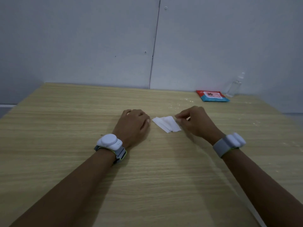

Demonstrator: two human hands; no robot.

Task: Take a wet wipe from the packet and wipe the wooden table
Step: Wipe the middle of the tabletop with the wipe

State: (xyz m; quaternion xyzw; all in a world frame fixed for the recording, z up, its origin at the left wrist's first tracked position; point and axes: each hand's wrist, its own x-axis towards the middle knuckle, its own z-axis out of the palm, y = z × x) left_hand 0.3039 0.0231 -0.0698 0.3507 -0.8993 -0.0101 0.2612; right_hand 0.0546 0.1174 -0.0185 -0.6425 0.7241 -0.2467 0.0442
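A folded white wet wipe (165,124) lies flat on the wooden table (82,112) between my hands. My right hand (195,122) pinches the wipe's right edge with thumb and fingertips. My left hand (133,125) rests on the table just left of the wipe, fingers loosely curled and holding nothing; its thumb tip is close to the wipe's left corner. The red and blue wipe packet (212,96) lies closed at the far right of the table, well beyond my right hand.
A clear spray bottle (235,86) stands beside the packet against the grey wall (98,46). Pale specks and smears (185,102) dot the table surface near the packet and along the right side. Both wrists wear white band devices.
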